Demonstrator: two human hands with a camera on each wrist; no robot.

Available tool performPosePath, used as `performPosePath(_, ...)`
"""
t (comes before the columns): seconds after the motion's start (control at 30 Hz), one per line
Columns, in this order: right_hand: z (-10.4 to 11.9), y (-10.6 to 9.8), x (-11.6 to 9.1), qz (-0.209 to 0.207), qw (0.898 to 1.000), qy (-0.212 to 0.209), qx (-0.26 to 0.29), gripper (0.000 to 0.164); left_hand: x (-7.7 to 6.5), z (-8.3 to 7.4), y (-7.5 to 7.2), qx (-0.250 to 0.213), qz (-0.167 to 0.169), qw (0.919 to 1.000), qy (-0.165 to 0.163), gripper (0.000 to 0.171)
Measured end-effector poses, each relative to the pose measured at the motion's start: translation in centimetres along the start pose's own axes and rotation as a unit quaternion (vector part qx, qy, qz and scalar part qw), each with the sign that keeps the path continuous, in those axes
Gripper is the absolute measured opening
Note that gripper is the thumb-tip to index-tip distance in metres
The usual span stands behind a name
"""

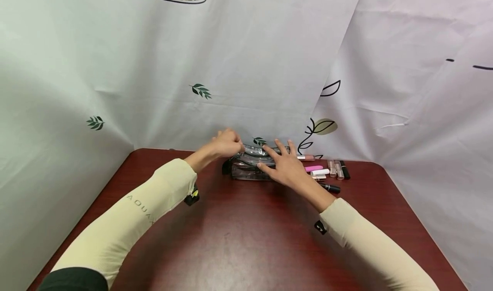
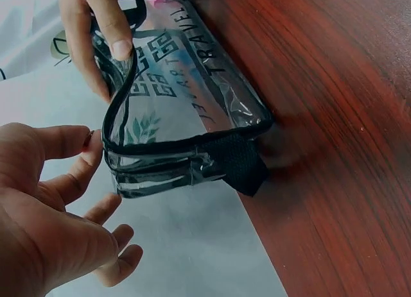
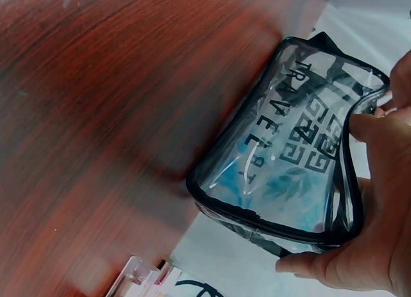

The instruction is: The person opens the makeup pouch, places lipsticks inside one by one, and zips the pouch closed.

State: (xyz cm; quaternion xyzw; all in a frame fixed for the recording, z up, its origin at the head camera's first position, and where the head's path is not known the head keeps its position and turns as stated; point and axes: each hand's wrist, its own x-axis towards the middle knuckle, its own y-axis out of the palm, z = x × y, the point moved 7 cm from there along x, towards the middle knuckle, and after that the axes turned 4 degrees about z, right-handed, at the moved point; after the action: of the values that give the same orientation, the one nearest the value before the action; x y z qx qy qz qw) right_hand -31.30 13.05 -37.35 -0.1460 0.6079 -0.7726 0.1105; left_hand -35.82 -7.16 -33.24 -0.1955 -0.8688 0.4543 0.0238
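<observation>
A clear zip pouch (image 1: 250,172) with black piping stands at the back of the table, lettered "TRAVEL" on its front (image 3: 257,143). My left hand (image 1: 227,143) pinches the upper edge at its left end, thumb and a finger meeting there in the left wrist view (image 2: 64,181). A zipper pull cannot be made out between them. Spread over the other end, my right hand (image 1: 286,167) holds the pouch, its fingers on both sides of the top rim. That rim bends inward in the right wrist view, near the hand (image 3: 379,201). Bluish patches show through the plastic.
Right of the pouch lie a pink tube (image 1: 313,168), a white tube (image 1: 320,172), a black tube (image 1: 330,188) and several lip gloss tubes (image 1: 339,170). White printed cloth (image 1: 250,68) hangs behind the dark red table (image 1: 239,231).
</observation>
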Motion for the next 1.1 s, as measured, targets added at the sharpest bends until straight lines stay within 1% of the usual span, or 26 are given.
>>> performPosePath(0.1,-0.1,0.0,-0.1,-0.002,1.000,-0.001,0.000,0.078,-0.4,-0.9,0.5,0.020,-0.003,0.9998,0.000,0.022)
performPosePath(0.23,0.0,0.0,-0.1,-0.002,1.000,-0.007,-0.001,0.078,0.1,-1.7,1.6,0.034,0.000,0.9994,0.003,0.026)
performPosePath(0.37,0.0,-0.1,-0.1,0.001,1.000,-0.013,-0.001,0.079,0.0,-3.2,2.4,0.040,0.014,0.9989,0.019,0.030)
performPosePath(0.47,0.0,-0.1,-0.2,0.005,1.000,-0.014,0.000,0.080,0.3,-4.0,3.0,0.041,0.020,0.9985,0.032,0.031)
performPosePath(0.57,0.0,-0.1,-0.2,0.010,1.000,-0.013,0.000,0.080,0.6,-4.5,3.5,0.040,0.024,0.9982,0.038,0.031)
performPosePath(0.67,0.0,-0.1,-0.3,0.008,1.000,-0.018,-0.003,0.081,0.9,-4.6,3.8,0.041,0.028,0.9982,0.034,0.030)
performPosePath(0.83,0.1,-0.2,-0.2,-0.010,1.000,-0.029,0.003,0.090,1.2,-4.9,4.1,0.041,0.028,0.9982,0.033,0.029)
performPosePath(0.93,0.1,-0.2,-0.1,-0.019,0.999,-0.035,0.005,0.092,1.1,-5.3,4.3,0.036,0.032,0.9978,0.045,0.028)
performPosePath(1.1,0.3,-0.3,-0.2,-0.019,0.999,-0.047,-0.003,0.088,1.0,-6.2,4.7,0.024,0.050,0.9961,0.069,0.031)
